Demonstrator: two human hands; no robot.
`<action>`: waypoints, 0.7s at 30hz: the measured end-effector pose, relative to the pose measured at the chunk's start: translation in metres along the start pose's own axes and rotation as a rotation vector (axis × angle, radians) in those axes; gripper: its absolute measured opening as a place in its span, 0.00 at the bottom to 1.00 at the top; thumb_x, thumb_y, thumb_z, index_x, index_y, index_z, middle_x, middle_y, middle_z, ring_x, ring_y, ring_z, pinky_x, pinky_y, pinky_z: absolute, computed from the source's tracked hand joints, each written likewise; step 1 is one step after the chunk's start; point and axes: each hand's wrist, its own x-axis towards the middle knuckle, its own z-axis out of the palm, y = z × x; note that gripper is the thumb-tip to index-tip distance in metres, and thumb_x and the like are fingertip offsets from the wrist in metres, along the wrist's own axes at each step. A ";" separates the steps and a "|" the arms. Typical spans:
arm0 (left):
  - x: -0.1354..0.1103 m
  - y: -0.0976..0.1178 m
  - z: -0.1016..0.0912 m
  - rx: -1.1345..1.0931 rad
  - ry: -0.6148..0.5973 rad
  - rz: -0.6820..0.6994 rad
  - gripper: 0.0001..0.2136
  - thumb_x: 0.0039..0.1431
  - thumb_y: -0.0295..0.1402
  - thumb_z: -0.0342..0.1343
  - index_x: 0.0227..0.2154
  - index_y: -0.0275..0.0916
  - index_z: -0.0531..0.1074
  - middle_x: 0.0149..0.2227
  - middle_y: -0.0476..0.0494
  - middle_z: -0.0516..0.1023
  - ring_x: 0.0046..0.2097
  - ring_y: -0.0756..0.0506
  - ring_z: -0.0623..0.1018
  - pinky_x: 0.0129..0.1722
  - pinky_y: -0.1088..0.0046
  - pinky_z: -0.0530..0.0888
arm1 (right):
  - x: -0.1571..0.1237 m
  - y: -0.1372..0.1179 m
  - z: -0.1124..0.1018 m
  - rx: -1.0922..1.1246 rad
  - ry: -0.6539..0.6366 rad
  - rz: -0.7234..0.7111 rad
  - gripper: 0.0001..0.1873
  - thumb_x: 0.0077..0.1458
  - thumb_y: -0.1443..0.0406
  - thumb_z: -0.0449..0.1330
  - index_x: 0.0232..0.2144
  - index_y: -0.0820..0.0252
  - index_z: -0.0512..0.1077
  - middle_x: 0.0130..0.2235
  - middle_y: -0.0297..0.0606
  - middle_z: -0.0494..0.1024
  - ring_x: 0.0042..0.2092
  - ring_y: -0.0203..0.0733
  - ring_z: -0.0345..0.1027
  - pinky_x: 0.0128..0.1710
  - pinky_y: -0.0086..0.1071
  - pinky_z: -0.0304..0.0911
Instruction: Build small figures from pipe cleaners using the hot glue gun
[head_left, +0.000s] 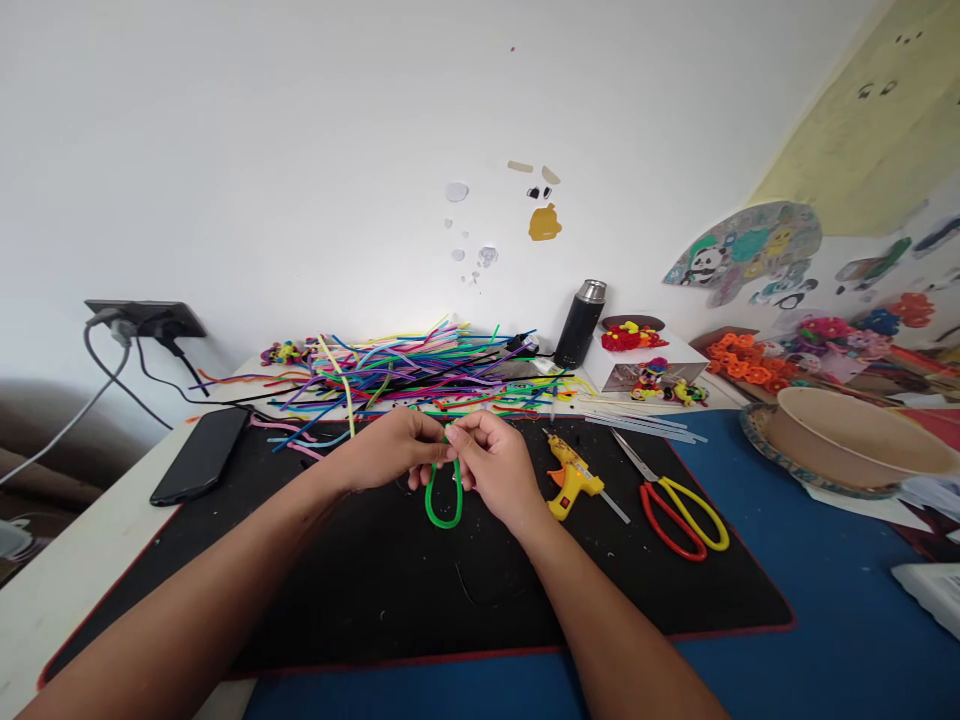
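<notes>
A green pipe cleaner [444, 522] is bent into a loop that hangs below my fingers, over the black mat [352, 590]. My left hand [397, 448] pinches it from the left, near the top of the loop. From the right, my right hand [491, 462] pinches the same pipe cleaner, and the fingertips of both hands meet there. Its ends are partly hidden behind my fingers. Just right of my right hand lies a yellow glue gun [574, 477] with a glue stick in its back. Scissors [681, 510] with one red and one yellow handle rest farther right.
Behind the mat lies a heap of coloured pipe cleaners [420, 360]. A black flask [580, 325] stands beside a white box [637, 360]. Glue sticks [645, 425] lie before it. The phone [201, 455] is at left, a round bowl [862, 435] at right.
</notes>
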 end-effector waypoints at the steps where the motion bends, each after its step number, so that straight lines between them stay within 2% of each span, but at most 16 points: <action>1: 0.000 -0.001 0.000 -0.005 -0.005 0.000 0.17 0.57 0.47 0.65 0.25 0.37 0.77 0.21 0.50 0.73 0.23 0.48 0.75 0.22 0.76 0.72 | 0.000 -0.001 0.000 0.004 0.001 0.001 0.15 0.60 0.53 0.64 0.32 0.57 0.70 0.19 0.25 0.69 0.17 0.31 0.60 0.18 0.26 0.55; 12: 0.000 -0.003 -0.001 0.032 -0.021 -0.011 0.18 0.58 0.48 0.65 0.26 0.37 0.77 0.21 0.50 0.74 0.22 0.48 0.74 0.22 0.75 0.72 | -0.001 0.000 0.001 -0.004 0.010 0.008 0.15 0.59 0.52 0.64 0.33 0.57 0.71 0.19 0.25 0.69 0.17 0.32 0.59 0.18 0.26 0.54; 17: 0.001 -0.005 -0.001 0.043 -0.031 -0.014 0.17 0.58 0.46 0.64 0.25 0.37 0.75 0.20 0.50 0.73 0.22 0.48 0.74 0.22 0.76 0.71 | -0.001 0.006 0.001 -0.117 0.017 -0.021 0.12 0.62 0.55 0.62 0.34 0.56 0.71 0.24 0.29 0.74 0.18 0.32 0.62 0.18 0.26 0.56; 21: 0.002 -0.006 -0.001 0.041 -0.045 -0.018 0.16 0.58 0.46 0.64 0.25 0.37 0.75 0.21 0.50 0.73 0.23 0.48 0.74 0.23 0.75 0.71 | -0.003 0.004 0.001 -0.198 0.029 -0.040 0.11 0.63 0.55 0.61 0.34 0.55 0.71 0.25 0.30 0.75 0.19 0.33 0.63 0.19 0.26 0.56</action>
